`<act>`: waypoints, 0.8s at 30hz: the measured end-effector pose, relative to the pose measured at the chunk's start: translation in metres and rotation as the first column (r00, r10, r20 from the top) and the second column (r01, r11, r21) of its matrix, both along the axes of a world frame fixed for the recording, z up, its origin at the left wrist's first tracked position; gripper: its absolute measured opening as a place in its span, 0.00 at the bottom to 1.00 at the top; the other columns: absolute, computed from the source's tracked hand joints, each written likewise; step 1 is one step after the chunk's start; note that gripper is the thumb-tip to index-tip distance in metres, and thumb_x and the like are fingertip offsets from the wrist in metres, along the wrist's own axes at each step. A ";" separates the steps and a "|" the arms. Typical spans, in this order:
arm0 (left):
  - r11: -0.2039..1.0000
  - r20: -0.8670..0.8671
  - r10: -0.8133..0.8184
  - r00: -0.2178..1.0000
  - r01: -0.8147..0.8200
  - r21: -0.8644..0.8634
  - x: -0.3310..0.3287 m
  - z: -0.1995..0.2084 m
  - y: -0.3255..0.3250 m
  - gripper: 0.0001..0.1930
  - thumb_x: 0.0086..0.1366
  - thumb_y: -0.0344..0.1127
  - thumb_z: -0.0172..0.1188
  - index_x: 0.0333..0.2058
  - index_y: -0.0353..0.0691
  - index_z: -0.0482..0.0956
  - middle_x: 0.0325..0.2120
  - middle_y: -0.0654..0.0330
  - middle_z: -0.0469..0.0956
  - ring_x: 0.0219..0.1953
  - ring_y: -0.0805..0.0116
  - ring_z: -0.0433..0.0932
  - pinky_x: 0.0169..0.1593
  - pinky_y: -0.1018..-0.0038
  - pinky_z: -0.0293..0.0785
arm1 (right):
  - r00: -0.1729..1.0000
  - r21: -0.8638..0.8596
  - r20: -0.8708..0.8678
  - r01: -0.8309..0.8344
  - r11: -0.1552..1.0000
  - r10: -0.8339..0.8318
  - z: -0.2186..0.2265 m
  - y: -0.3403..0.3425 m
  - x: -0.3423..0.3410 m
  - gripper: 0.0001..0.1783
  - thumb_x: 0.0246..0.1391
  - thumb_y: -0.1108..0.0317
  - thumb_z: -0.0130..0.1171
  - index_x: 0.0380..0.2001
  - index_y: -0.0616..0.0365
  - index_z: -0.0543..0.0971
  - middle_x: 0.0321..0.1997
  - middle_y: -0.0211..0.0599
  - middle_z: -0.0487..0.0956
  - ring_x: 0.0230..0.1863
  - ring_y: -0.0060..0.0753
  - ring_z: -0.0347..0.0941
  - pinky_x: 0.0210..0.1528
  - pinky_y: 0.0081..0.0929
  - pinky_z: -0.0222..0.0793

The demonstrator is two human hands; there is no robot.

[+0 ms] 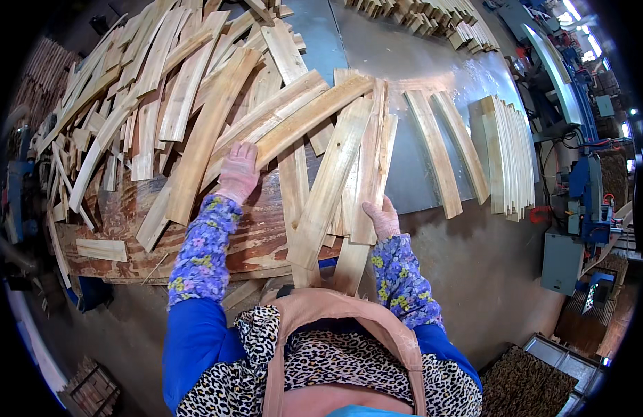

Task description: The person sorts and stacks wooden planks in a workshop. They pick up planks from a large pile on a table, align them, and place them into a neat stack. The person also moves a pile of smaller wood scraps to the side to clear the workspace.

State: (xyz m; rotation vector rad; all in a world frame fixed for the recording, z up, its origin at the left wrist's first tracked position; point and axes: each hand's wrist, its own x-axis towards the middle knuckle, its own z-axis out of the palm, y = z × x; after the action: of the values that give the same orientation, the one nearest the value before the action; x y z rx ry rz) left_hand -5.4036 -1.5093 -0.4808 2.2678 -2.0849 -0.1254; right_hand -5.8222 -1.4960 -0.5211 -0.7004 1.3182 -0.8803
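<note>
My left hand (pixel 239 174), in a pinkish glove, grips the near end of a long wooden board (pixel 314 118), which slants away to the right over other boards. In a similar glove, my right hand (pixel 383 217) holds the near right edge of an upright-lying wooden board (pixel 369 174), with the thumb on its face. The other fingers are partly hidden. Between my hands another pale board (pixel 332 184) lies across the overlapping pieces. A broad brownish board (pixel 214 135) lies just left of my left hand.
A large heap of loose boards (pixel 148 76) covers the left of the worn wooden table (pixel 259 243). On the grey metal surface (pixel 405 174) to the right lie two separate boards (pixel 436 153) and a neat row of slats (pixel 509 160). More stacked slats (pixel 433 21) stand at the back. Blue machinery (pixel 585 187) stands far right.
</note>
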 end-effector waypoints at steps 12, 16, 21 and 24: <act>0.851 -0.861 0.500 -0.094 -0.134 0.508 0.011 0.024 0.053 0.21 0.72 0.50 0.63 0.48 0.35 0.84 0.41 0.57 0.85 0.41 0.67 0.83 0.50 0.68 0.81 | 1.000 -0.062 -0.011 0.013 0.998 -0.014 0.012 -0.018 0.020 0.40 0.61 0.74 0.70 0.73 0.63 0.65 0.63 0.40 0.80 0.61 0.32 0.78 0.66 0.32 0.74; 0.906 -0.933 0.353 -0.074 -0.223 0.360 -0.027 -0.030 0.085 0.21 0.69 0.42 0.69 0.52 0.32 0.85 0.44 0.56 0.86 0.42 0.69 0.83 0.49 0.70 0.81 | 0.997 -0.053 0.046 0.062 0.997 -0.059 0.001 -0.011 0.025 0.40 0.61 0.76 0.70 0.74 0.61 0.65 0.64 0.38 0.80 0.61 0.32 0.77 0.66 0.32 0.73; 0.907 -0.943 0.293 -0.155 -0.267 0.326 -0.027 -0.024 0.072 0.22 0.73 0.36 0.64 0.60 0.26 0.77 0.38 0.55 0.87 0.35 0.67 0.86 0.43 0.69 0.86 | 0.995 -0.031 0.080 0.057 0.998 -0.054 0.006 -0.014 0.024 0.46 0.59 0.77 0.71 0.76 0.63 0.60 0.69 0.41 0.76 0.66 0.36 0.75 0.69 0.32 0.71; 0.918 -0.666 0.359 -0.654 0.117 0.380 0.001 -0.021 0.075 0.28 0.75 0.41 0.62 0.63 0.25 0.73 0.29 0.55 0.84 0.27 0.65 0.83 0.39 0.65 0.87 | 1.000 -0.004 0.014 0.028 1.000 -0.028 0.020 -0.009 0.031 0.51 0.58 0.76 0.72 0.79 0.63 0.55 0.70 0.42 0.75 0.67 0.35 0.74 0.69 0.32 0.71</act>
State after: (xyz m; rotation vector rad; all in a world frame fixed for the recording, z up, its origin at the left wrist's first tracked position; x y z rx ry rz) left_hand -5.4023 -1.4345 -0.5016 0.8631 -0.2920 -1.8182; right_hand -5.7909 -1.5046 -0.5007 -0.6791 1.3174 -0.9092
